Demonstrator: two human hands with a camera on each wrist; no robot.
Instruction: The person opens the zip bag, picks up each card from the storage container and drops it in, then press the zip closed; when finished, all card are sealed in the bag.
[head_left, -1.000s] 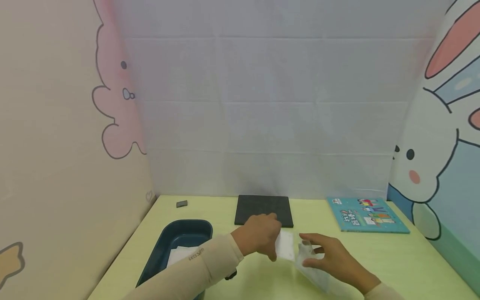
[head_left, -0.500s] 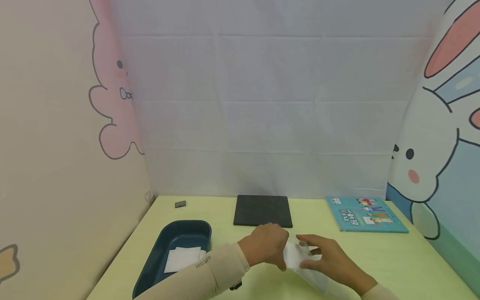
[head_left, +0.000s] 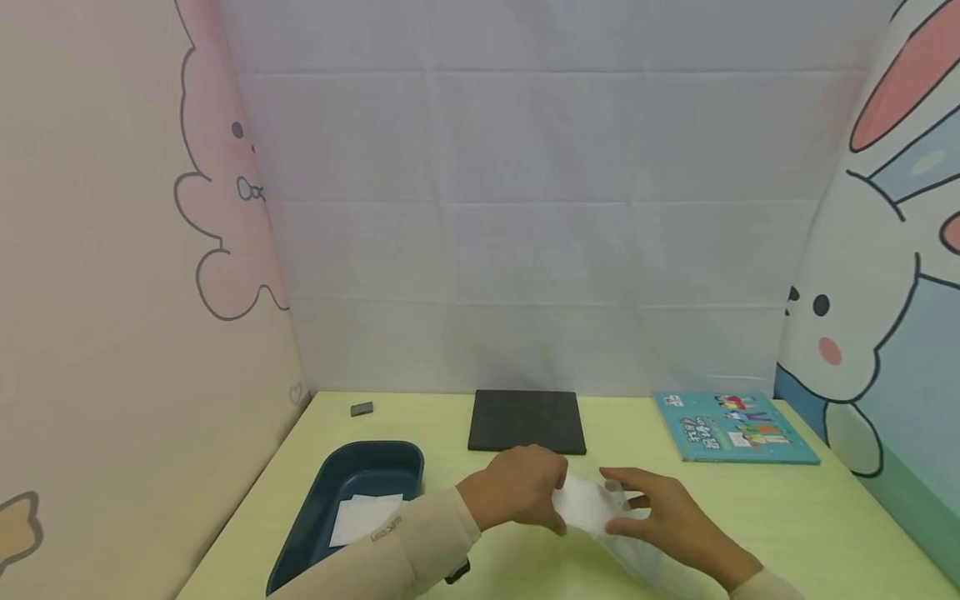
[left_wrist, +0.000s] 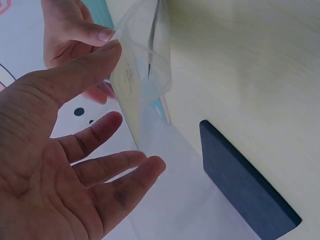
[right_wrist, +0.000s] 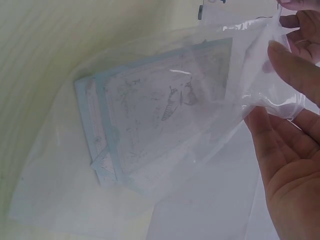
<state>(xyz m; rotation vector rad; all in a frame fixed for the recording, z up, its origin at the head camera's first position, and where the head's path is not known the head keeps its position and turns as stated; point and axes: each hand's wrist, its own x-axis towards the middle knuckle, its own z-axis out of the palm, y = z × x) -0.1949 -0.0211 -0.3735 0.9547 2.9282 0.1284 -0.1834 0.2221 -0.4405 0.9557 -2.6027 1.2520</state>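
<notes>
One left hand (head_left: 517, 492) is pinching a pale rectangular card (left_wrist: 126, 82) beside the right hand (head_left: 669, 518) gripping a clear plastic bag (right_wrist: 57, 162).

On the pale yellow worktop (head_left: 757, 521) I can see a flat black slab (head_left: 527, 422) lying near the back edge, with a teal illustrated book (head_left: 737, 427) to its right and a small grey block (head_left: 362, 409) well apart on its left. Behind them I get a creased white sheet (head_left: 532, 208), a pink cartoon figure (head_left: 217, 183) on the left wall (head_left: 105, 250) and a white rabbit (head_left: 855, 283) on the right.
</notes>
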